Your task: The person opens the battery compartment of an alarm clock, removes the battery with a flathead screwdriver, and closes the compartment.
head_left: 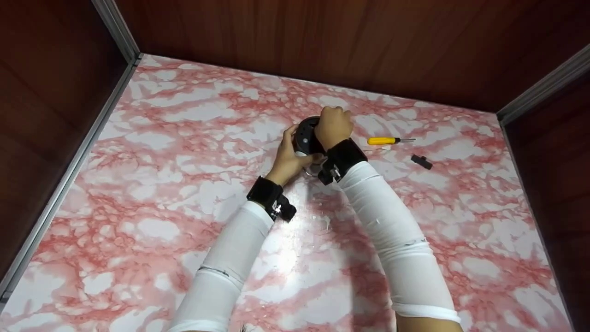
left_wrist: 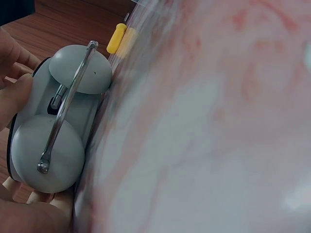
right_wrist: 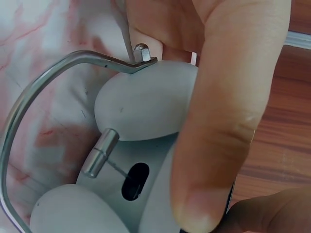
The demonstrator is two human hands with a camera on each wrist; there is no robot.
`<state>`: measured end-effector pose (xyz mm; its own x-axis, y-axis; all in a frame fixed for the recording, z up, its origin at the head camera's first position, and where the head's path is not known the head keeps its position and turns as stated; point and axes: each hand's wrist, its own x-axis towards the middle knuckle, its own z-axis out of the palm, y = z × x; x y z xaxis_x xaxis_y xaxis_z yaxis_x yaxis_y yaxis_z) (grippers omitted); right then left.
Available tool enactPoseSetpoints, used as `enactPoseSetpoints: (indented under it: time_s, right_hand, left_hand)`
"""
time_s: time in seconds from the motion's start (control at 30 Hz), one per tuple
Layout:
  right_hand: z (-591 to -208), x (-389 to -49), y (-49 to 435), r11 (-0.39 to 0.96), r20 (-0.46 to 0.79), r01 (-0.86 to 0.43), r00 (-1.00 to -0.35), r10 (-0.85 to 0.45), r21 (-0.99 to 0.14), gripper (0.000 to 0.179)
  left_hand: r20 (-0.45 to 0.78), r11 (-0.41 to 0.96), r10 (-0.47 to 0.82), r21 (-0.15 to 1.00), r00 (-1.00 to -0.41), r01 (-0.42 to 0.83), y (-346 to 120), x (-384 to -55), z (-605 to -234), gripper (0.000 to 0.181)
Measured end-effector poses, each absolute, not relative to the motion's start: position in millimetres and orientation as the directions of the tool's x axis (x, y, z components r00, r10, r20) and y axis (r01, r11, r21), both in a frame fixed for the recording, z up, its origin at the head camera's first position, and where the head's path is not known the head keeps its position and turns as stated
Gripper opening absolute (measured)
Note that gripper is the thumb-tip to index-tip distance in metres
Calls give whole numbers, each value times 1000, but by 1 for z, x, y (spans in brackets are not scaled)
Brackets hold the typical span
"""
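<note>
A twin-bell alarm clock point(head_left: 304, 133) is held up off to the middle of the table, its black back towards the head camera. My left hand point(head_left: 288, 159) grips it from the left and below. Over the right part of the back, my right hand point(head_left: 334, 127) has curled fingers; its thumb point(right_wrist: 214, 145) reaches down to the clock's black edge. What those fingertips touch is hidden. Two pale grey bells point(left_wrist: 48, 150), a metal handle point(left_wrist: 68, 107) and a small hammer point(right_wrist: 101, 153) beside a slot show in the wrist views.
Right of the hands lies a yellow-handled screwdriver point(head_left: 382, 141) with its metal tip pointing right. Nearer the right edge is a small black plastic piece point(head_left: 421, 161). Dark wood panels point(head_left: 295, 37) rise behind and beside the red-and-white marbled tabletop point(head_left: 152, 193).
</note>
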<state>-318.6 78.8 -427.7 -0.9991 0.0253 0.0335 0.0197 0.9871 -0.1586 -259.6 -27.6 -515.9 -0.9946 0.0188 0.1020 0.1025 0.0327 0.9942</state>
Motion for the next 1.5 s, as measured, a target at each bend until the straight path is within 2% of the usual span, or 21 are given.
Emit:
enactPoseSetpoints:
  time_s: [0.83,1.07,1.5]
  right_hand:
    - [-435,-318,79,989,112,-18,-994,-2,-143,27]
    - [-434,-319,85,990,114,-73,-992,-59,-119,29]
    - [-428,-324,105,976,96,-121,-990,-105,-178,28]
  left_hand:
    - [63,39,16,997,-998,63,-26,-259,-514,97]
    - [73,-21,18,997,-997,72,-26,-260,-515,95]
    - [40,-16,19,999,-999,40,-25,-261,-517,100]
